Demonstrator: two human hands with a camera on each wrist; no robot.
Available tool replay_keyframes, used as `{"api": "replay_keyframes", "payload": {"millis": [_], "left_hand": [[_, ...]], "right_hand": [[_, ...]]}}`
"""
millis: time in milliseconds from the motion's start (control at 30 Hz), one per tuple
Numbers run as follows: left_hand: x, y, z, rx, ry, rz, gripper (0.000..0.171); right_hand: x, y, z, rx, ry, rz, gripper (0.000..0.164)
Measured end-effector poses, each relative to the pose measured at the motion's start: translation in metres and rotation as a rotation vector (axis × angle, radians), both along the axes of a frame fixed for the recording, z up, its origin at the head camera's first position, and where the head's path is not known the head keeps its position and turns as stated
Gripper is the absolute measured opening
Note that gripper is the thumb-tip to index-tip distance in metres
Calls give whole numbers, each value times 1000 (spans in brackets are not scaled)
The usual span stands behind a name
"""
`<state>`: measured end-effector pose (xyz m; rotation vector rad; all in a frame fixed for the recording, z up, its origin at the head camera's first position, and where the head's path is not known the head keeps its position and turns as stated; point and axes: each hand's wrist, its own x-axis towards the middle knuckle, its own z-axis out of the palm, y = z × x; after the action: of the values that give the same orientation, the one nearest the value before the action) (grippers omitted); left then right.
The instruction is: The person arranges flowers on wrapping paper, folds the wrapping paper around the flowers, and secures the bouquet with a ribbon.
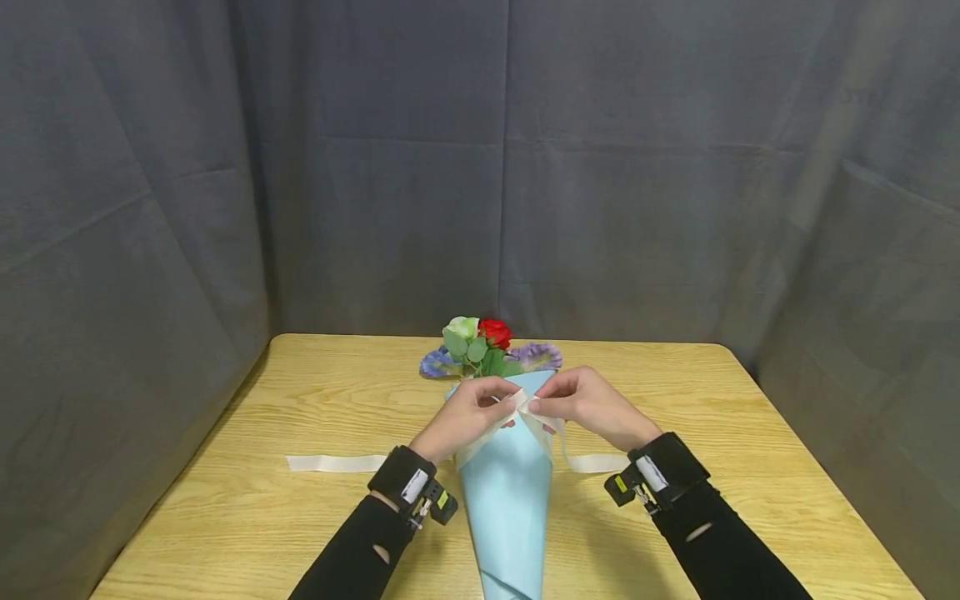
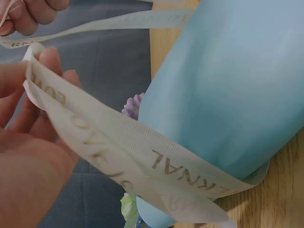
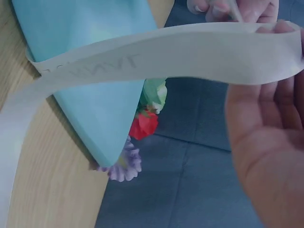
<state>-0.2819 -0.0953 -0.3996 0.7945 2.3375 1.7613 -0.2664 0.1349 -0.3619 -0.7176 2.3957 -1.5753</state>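
Above the blue-wrapped bouquet [image 1: 506,500] lying on the counter [image 1: 225,517], our left fingers [image 1: 489,386] and right fingers [image 1: 558,384], nearly closed, pinch the cream ribbon [image 2: 156,153] circling it; we should pull both sides evenly, untwisted.

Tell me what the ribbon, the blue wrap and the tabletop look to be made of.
Ribbon: probably woven fabric with a soft sheen; fine ribbing shows up close, under brownish-gold lettering.
Blue wrap: smooth, satin-looking sheet, paper or thin plastic; it keeps a cone shape and shows soft highlights.
Tabletop: wood or wood-look laminate; grain streaks show, but not which.
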Motion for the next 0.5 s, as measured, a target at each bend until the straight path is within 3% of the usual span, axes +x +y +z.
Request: {"api": "replay_keyframes", "payload": {"millis": [200, 400, 500], "left_hand": [[0, 2, -1, -53, 86, 24, 20], [2, 0, -1, -85, 80, -76, 33], [4, 0, 1, -100, 74, -97, 30]], "right_hand": [[-2, -16, 3, -20, -34, -33, 21], [-4, -27, 8, -7, -7, -114, 19], [-5, -28, 9, -5, 0, -129, 19]]}}
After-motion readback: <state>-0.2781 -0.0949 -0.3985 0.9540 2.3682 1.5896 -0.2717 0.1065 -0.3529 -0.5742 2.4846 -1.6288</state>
